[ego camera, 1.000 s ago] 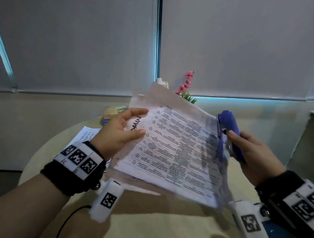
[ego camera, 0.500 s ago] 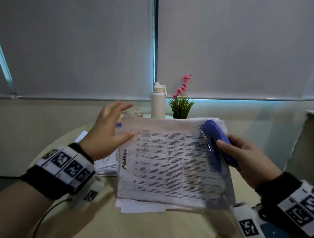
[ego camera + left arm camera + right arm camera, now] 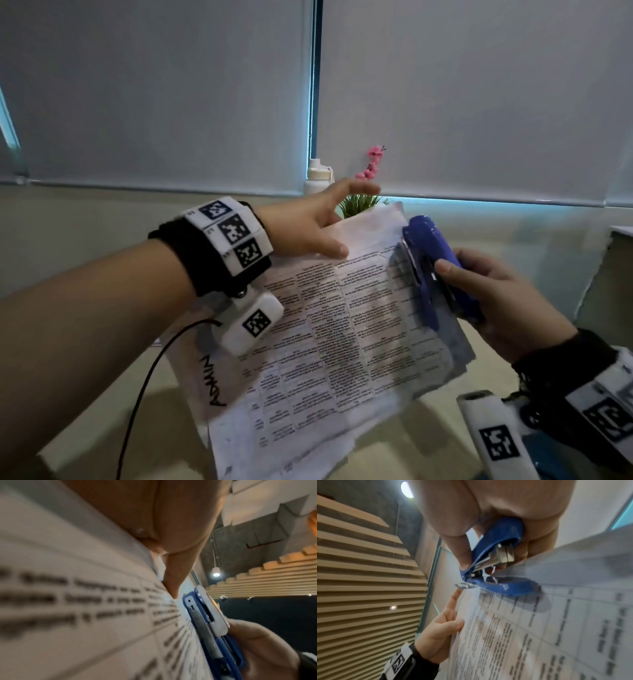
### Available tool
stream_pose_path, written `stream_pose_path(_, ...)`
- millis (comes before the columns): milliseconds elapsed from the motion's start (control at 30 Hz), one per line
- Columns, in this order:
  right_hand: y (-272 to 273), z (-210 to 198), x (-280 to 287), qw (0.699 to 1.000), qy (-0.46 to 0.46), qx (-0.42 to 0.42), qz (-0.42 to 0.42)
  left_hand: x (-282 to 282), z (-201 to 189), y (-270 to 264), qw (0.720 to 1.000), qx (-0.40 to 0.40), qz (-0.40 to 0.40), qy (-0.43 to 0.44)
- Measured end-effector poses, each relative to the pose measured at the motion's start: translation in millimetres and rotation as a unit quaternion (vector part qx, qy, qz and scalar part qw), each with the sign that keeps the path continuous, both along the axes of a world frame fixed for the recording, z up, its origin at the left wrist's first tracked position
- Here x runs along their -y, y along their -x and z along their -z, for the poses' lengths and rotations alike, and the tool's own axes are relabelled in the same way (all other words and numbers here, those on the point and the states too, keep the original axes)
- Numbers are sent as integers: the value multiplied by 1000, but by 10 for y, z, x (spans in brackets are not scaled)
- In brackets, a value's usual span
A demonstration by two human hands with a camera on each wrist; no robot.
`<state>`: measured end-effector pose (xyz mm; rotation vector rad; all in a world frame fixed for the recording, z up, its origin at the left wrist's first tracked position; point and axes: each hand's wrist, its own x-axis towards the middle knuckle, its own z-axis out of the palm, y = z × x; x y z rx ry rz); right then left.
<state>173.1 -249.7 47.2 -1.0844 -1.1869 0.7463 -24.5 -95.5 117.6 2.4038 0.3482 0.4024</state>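
A stack of printed sheets [image 3: 342, 329] with "ADMIN" handwritten on one edge is held tilted in the air above the table. My left hand [image 3: 308, 229] reaches across to its far top edge, the thumb [image 3: 173, 582] pressing on the printed face and the fingers stretched out behind the sheets. My right hand [image 3: 496, 301] grips a blue stapler [image 3: 435, 270] at the stack's upper right corner. The stapler [image 3: 496, 585] has the sheets' edge between its arms, and the sheets [image 3: 539, 635] fill the lower right of the right wrist view.
A white bottle [image 3: 317, 178] and a small potted plant with a pink flower sprig [image 3: 361, 202] stand at the back by the grey roller blinds. The beige round table [image 3: 85, 438] lies below the sheets. A black cable [image 3: 144, 394] hangs from my left wrist.
My left hand moved from the stack's left edge across to its far top edge. The sheets swung round and tilted, with the stapler staying at their right corner.
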Motion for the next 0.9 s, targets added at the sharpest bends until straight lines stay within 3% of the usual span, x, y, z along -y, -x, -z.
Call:
stream_pose_path(100, -57, 2, 15, 1000, 15, -23, 2, -39, 40, 67, 995, 26, 43, 87)
stream_pose_path(200, -58, 18, 26, 999, 25, -24, -4, -44, 77, 91, 993, 31, 31, 106)
stream_pose_path(400, 14, -13, -13, 1000, 16, 12, 4, 53, -22, 81, 997, -41, 4, 67)
stream_pose_path(533, 90, -87, -98, 994, -7, 91, 51, 137, -40, -16, 999, -50, 2, 21)
stream_pose_path(600, 101, -100, -114, 965, -38, 215, 146, 90, 0, -23, 999, -24, -24, 17)
stream_pose_path(700, 142, -94, -123, 881, -48, 389, 264, 33, 97, 12, 995, 56, -74, 43)
stream_pose_path(900, 220, 4, -180, 858, -54, 432, 273, 62, 257, 60, 977, 150, -130, 74)
